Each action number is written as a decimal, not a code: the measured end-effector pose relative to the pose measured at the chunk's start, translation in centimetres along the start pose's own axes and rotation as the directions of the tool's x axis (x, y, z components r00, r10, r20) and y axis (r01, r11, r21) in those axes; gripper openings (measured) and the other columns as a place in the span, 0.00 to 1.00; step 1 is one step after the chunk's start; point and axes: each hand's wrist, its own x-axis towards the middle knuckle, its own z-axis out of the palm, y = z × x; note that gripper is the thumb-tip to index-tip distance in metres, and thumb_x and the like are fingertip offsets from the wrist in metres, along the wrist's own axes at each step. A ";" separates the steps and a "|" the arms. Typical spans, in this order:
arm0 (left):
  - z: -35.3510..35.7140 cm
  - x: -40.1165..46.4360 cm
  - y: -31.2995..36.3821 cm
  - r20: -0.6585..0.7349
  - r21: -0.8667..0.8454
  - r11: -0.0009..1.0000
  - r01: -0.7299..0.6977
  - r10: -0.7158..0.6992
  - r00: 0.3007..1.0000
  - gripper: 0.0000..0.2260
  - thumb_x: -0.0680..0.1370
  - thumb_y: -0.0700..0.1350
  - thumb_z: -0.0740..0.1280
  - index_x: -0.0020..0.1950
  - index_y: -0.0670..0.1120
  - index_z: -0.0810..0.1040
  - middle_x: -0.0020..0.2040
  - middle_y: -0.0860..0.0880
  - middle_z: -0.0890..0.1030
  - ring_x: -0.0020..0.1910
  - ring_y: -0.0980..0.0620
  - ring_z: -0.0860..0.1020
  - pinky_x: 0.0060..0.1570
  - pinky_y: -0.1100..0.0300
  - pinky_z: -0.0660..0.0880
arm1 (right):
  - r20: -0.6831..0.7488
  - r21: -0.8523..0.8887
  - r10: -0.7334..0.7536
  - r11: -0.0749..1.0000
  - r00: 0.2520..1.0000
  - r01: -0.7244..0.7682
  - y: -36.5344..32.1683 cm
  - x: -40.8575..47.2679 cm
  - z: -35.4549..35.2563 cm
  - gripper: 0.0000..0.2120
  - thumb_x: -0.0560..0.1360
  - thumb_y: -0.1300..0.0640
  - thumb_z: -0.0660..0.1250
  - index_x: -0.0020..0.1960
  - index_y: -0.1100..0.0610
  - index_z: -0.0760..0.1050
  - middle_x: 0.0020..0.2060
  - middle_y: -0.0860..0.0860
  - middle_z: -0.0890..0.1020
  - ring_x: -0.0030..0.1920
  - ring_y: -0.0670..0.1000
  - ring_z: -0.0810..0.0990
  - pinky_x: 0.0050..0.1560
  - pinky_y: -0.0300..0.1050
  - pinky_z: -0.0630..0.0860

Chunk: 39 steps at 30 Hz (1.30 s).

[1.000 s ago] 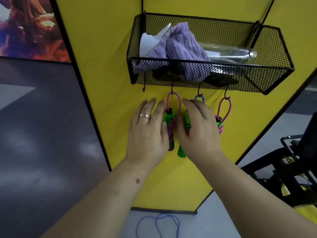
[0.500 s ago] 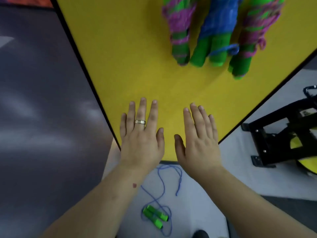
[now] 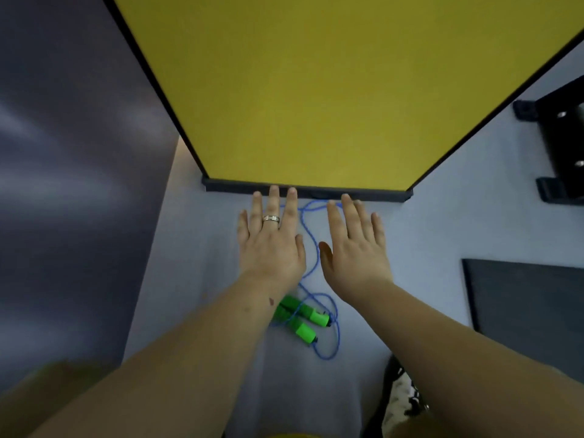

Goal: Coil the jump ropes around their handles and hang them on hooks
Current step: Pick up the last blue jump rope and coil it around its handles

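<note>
A blue jump rope (image 3: pixel 309 235) lies loose on the pale floor below the yellow panel. Its two green handles (image 3: pixel 303 319) lie side by side, partly hidden under my left forearm. My left hand (image 3: pixel 271 245), with a ring on one finger, hovers flat above the rope with fingers straight and holds nothing. My right hand (image 3: pixel 354 248) is spread the same way just to the right of the rope and is also empty. The hooks and the hung ropes are out of view.
The yellow panel (image 3: pixel 316 90) stands upright ahead, with a dark base strip (image 3: pixel 379 193) at floor level. A dark wall is at the left. A black metal frame (image 3: pixel 559 153) stands at the right and a dark mat (image 3: pixel 531 311) lies on the floor at the right.
The view has tilted down from the basket and hung ropes to the floor. Both hands left the hung ropes and dropped, open, to above the loose blue rope.
</note>
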 end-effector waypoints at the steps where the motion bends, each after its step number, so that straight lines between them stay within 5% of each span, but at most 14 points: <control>1: 2.0 -0.5 -0.7 0.039 0.012 1.000 0.011 -0.012 0.999 0.37 0.81 0.53 0.60 0.84 0.53 0.41 0.86 0.46 0.47 0.84 0.39 0.46 0.80 0.38 0.46 | 0.059 -0.010 0.024 1.000 0.998 -0.023 0.5 -0.3 2.2 0.34 0.82 0.45 0.52 0.82 0.52 0.40 0.82 0.54 0.43 0.82 0.57 0.42 0.80 0.60 0.41; 9: 13.3 -5.4 -6.2 0.416 0.096 0.995 -0.016 -0.025 0.909 0.37 0.83 0.53 0.57 0.83 0.56 0.35 0.86 0.48 0.42 0.84 0.40 0.42 0.81 0.39 0.43 | 0.390 -0.051 0.039 0.998 0.920 -0.020 2.1 -4.1 13.9 0.36 0.81 0.41 0.54 0.81 0.47 0.37 0.82 0.53 0.41 0.81 0.59 0.41 0.79 0.64 0.43; 17: 20.5 -3.6 -7.8 0.607 0.096 0.974 -0.206 0.107 0.787 0.41 0.83 0.52 0.63 0.83 0.54 0.34 0.86 0.50 0.43 0.84 0.43 0.42 0.80 0.42 0.44 | 0.579 -0.005 -0.076 0.995 0.812 0.097 1.7 -2.6 21.1 0.38 0.79 0.37 0.58 0.80 0.43 0.39 0.82 0.52 0.44 0.81 0.60 0.45 0.77 0.69 0.47; 22: 22.7 -4.4 -8.3 0.735 0.108 0.949 -0.295 0.123 0.667 0.40 0.79 0.53 0.68 0.83 0.50 0.48 0.82 0.49 0.60 0.80 0.43 0.59 0.76 0.46 0.59 | 0.691 -0.010 -0.062 0.995 0.720 0.095 2.1 -2.6 24.1 0.33 0.77 0.49 0.67 0.77 0.43 0.56 0.74 0.48 0.64 0.73 0.57 0.64 0.68 0.61 0.68; 27: 23.2 -5.5 -9.0 0.758 0.184 0.949 -0.255 0.028 0.652 0.29 0.76 0.46 0.72 0.73 0.54 0.64 0.72 0.47 0.67 0.70 0.41 0.67 0.67 0.45 0.67 | 0.759 -0.090 0.033 0.994 0.651 0.055 1.8 -3.0 24.7 0.29 0.74 0.57 0.70 0.71 0.46 0.65 0.64 0.51 0.69 0.63 0.58 0.70 0.57 0.54 0.73; 34: 20.9 -3.5 -8.0 0.682 -0.012 0.994 -0.112 0.090 0.726 0.16 0.76 0.43 0.69 0.60 0.48 0.67 0.56 0.45 0.75 0.47 0.46 0.71 0.45 0.52 0.70 | 0.621 0.026 -0.050 0.999 0.782 0.043 1.3 -2.4 20.8 0.15 0.74 0.50 0.63 0.60 0.50 0.69 0.56 0.50 0.75 0.57 0.57 0.71 0.54 0.53 0.71; 39: 13.8 0.1 -6.9 0.574 -0.100 0.993 -0.068 0.114 0.811 0.11 0.75 0.46 0.68 0.56 0.49 0.74 0.50 0.49 0.69 0.46 0.44 0.75 0.47 0.51 0.75 | 0.387 0.059 -0.116 0.993 0.915 0.101 1.7 -0.9 13.9 0.13 0.73 0.48 0.62 0.56 0.50 0.70 0.52 0.50 0.78 0.55 0.58 0.72 0.53 0.53 0.70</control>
